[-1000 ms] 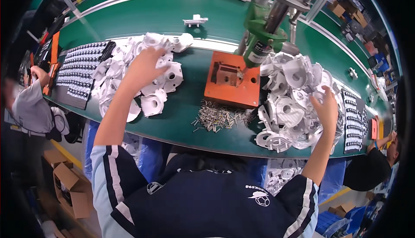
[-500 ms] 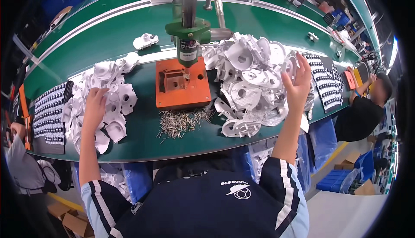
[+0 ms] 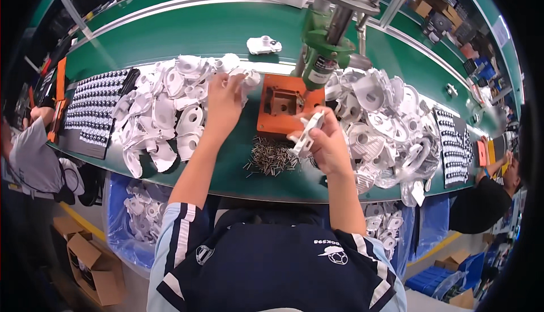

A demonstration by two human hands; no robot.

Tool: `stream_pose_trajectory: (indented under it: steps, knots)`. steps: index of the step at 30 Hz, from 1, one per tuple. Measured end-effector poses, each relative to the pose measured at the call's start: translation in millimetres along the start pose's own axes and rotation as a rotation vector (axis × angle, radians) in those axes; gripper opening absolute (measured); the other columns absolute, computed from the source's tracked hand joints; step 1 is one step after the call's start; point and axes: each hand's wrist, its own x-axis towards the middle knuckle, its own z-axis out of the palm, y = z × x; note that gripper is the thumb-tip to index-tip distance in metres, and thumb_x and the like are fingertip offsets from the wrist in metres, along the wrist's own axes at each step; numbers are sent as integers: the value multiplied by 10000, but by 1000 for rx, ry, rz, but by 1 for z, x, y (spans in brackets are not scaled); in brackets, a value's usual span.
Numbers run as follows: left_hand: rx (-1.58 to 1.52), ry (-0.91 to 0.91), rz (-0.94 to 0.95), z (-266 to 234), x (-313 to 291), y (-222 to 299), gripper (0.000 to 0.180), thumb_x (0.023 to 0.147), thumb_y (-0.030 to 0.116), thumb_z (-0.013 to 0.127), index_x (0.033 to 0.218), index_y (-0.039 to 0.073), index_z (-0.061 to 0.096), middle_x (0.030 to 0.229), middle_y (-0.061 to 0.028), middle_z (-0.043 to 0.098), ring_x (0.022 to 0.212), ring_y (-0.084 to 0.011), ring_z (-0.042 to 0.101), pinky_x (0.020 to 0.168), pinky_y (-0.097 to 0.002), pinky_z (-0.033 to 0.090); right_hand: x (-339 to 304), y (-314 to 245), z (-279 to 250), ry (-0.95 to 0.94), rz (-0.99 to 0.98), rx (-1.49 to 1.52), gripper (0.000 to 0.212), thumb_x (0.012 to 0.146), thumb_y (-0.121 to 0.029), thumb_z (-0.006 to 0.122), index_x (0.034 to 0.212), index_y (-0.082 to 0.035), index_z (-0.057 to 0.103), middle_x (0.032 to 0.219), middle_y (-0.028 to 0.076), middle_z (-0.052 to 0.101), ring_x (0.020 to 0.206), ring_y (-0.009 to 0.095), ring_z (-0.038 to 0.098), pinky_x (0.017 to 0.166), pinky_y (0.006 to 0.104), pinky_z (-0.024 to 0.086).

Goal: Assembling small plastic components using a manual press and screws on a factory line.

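Observation:
My right hand (image 3: 331,148) grips a white molded plastic part (image 3: 309,135), held tilted over the front right corner of an orange fixture block (image 3: 272,120). My left hand (image 3: 224,105) reaches to the back right end of the left pile of white plastic parts (image 3: 164,111). Its fingers are bent round a white plastic part (image 3: 249,80) there; the fingertips are partly hidden. A green press (image 3: 328,54) stands over the block, its tip above the dark recess. Small metal pins (image 3: 275,156) lie heaped in front of the block.
Another pile of white parts (image 3: 374,133) lies right of the block. One white part (image 3: 264,45) sits behind. Trays of black-and-white pieces (image 3: 96,108) flank the piles. Blue-lined bins (image 3: 122,221) stand below the bench edge. People work at left and right (image 3: 490,199).
My view has shifted left, so the bench appears farther right. My right hand came off the right pile with a white part. My left hand moved to its pile's back right end.

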Motion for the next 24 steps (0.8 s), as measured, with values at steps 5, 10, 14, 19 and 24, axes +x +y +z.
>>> stream_pose_trajectory:
  steps: [5,10,14,19,24]
  knots:
    - [-102,136,-166,8,-3,-19,227,858,84,539,1082,84,575,983,-144,487,931,-298,487,805,-371,401,-6,1,4,120,179,-53,150,841,-91,592,967,-32,537,839,53,600,776,140,601,691,276,498]
    - [-104,224,-206,1,6,-43,221,899,142,526,1110,108,581,951,-124,476,908,-232,474,802,-320,395,-7,6,2,99,231,-29,109,837,-95,572,913,-22,548,818,39,577,774,121,563,695,265,471]
    - [-308,245,-531,-4,10,-53,217,882,108,540,1093,104,590,949,-138,440,838,-254,444,758,-321,389,-5,10,6,93,234,14,94,814,-134,525,806,-40,521,801,42,558,767,139,553,683,283,470]
    - [-213,251,-341,-7,10,-53,245,851,139,586,1092,102,566,1052,-151,424,884,-260,482,787,-341,413,-5,6,9,-29,266,169,297,765,-214,506,931,24,567,995,141,608,926,231,596,826,311,475]
    - [60,356,-183,-12,11,-42,295,803,173,655,1069,96,555,1071,-155,444,902,-279,517,755,-339,452,-8,8,5,-168,238,22,371,816,-352,496,791,9,575,1164,250,554,1002,287,596,822,337,490]
